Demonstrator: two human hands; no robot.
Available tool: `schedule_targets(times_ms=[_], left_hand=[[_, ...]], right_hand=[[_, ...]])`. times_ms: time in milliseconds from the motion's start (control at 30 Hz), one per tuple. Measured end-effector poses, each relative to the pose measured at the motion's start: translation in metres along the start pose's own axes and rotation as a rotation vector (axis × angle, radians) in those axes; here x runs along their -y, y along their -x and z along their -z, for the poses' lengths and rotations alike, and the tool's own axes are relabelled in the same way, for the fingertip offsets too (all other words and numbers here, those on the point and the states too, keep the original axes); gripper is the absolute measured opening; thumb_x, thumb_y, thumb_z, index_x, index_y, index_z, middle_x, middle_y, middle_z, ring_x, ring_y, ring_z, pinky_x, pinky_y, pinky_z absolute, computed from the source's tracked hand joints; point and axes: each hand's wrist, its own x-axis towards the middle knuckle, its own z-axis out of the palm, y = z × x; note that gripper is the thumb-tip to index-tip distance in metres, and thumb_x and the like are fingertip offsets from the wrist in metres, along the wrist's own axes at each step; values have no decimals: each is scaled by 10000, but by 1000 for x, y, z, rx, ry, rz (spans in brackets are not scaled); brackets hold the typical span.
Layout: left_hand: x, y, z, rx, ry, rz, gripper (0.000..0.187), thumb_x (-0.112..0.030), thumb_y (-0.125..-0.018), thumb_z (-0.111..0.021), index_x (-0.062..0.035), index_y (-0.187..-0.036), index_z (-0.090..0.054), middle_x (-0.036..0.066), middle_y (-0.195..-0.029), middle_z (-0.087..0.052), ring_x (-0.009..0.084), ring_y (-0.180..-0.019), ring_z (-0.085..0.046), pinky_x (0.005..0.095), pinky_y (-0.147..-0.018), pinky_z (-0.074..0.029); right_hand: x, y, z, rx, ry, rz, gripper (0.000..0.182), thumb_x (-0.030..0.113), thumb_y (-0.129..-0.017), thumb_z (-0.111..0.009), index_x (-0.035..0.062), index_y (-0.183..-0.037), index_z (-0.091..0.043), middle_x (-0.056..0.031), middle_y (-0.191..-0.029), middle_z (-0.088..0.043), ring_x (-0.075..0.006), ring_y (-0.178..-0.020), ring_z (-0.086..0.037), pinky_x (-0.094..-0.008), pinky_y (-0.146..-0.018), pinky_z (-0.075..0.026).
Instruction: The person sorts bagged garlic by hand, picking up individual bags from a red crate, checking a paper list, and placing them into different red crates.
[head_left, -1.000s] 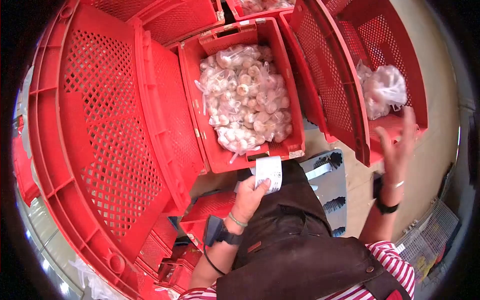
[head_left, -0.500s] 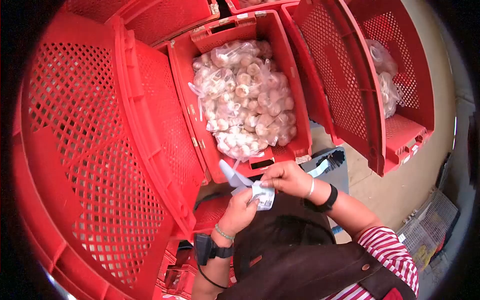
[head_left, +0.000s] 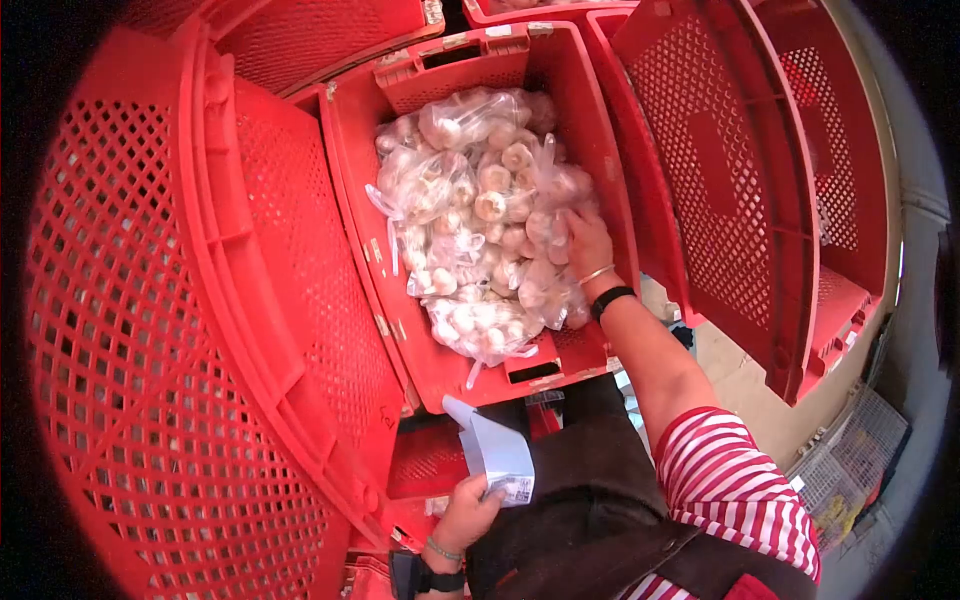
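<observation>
My left hand [head_left: 470, 515] pinches a bent strip of pale blue-white labels [head_left: 496, 450], with printed black marks at its lower end. The strip stands up in front of the crate's near edge. Inside a red plastic crate [head_left: 440, 370] lie several clear plastic bags of garlic bulbs. At the crate's right side my right hand [head_left: 588, 245] is closed on a bag of garlic [head_left: 545, 235], its fingertips partly hidden against the plastic. A knotted bag of garlic [head_left: 482, 325] lies at the near end.
A tall red mesh crate [head_left: 130, 330] stands close on the left. More red crates [head_left: 700, 170] stand tilted on the right, and another lies beyond. A wire mesh rack [head_left: 850, 460] is on the floor at the lower right.
My right hand has left the label strip and reached forward to the garlic bags. My left hand has moved down, still holding the strip. The view has shifted slightly.
</observation>
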Motion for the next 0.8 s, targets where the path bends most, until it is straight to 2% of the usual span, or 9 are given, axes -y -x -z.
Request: schedule_targets(times_ms=[33, 67, 167, 267, 400, 467, 567, 667, 800], left_hand=[[4, 0, 0, 2, -45, -31, 245, -27, -833, -517, 28, -1065, -573, 25, -959, -603, 103, -872, -557, 266, -788, -456], [4, 0, -1, 1, -46, -29, 245, -27, -833, -517, 28, -1065, -573, 25, -959, -603, 103, -872, -557, 266, -788, -456], [2, 5, -9, 40, -8, 42, 228, -48, -840, -531, 18, -1048, -594, 27, -945, -622, 103, -864, -565, 262, -796, -454], [0, 11, -26, 128, -39, 26, 218, -74, -843, -553, 21, -1032, -605, 22, -953, -625, 100, -878, -562, 263, -806, -449], [-4, 30, -57, 343, 10, 99, 226, -85, -855, -563, 36, -1043, -593, 21, -956, -618, 79, -892, -535, 245, -821, -426], [13, 38, -70, 394, 124, 169, 278, -95, -860, -572, 40, -1102, -559, 27, -987, -605, 79, -903, -529, 238, -820, -420], [25, 43, -80, 438, 336, 278, 370, -126, -861, -593, 25, -1188, -506, 30, -1037, -591, 95, -927, -532, 245, -834, -422], [29, 44, -90, 444, 186, 352, 346, -128, -878, -555, 16, -1187, -502, 47, -1090, -588, 111, -1005, -524, 254, -909, -387], [71, 48, -115, 471, 279, 159, 372, -86, -853, -565, 12, -1203, -484, 71, -1135, -578, 149, -1057, -521, 271, -946, -370]], right_hand=[[6, 9, -3, 54, 214, 9, 403, 162, -801, -536, 42, -1184, -501, -189, -1199, -482, -380, -1093, -459, -435, -910, -385], [12, 17, -4, 55, 213, 7, 403, 162, -801, -536, 42, -1184, -501, -189, -1199, -482, -380, -1093, -459, -435, -910, -385], [34, 21, 3, 211, 483, 48, 718, 465, -719, -605, 85, -1289, -387, -245, -1313, -323, -448, -1177, -333, -574, -937, -284], [51, -9, 5, 391, 482, -190, 685, 453, -692, -648, 94, -1231, -426, -238, -1223, -383, -412, -1119, -390, -522, -919, -331], [45, -18, 0, 236, 464, -157, 584, 388, -644, -721, 122, -1104, -479, -188, -1117, -436, -374, -1049, -454, -444, -863, -410], [44, -22, 12, 333, 402, -219, 571, 327, -664, -709, 141, -1149, -472, -205, -1102, -451, -387, -1055, -448, -445, -867, -417], [13, -19, 0, 235, 397, -113, 375, 217, -680, -641, 129, -1023, -517, -186, -1038, -491, -395, -945, -516, -452, -804, -445], [17, -26, 20, 269, 245, -147, 245, 135, -697, -585, 105, -938, -557, -190, -941, -560, -393, -850, -566, -451, -719, -470], [22, -22, 64, 129, 34, -220, 83, 104, -717, -576, 38, -762, -596, -180, -769, -607, -363, -756, -586, -410, -678, -471]])
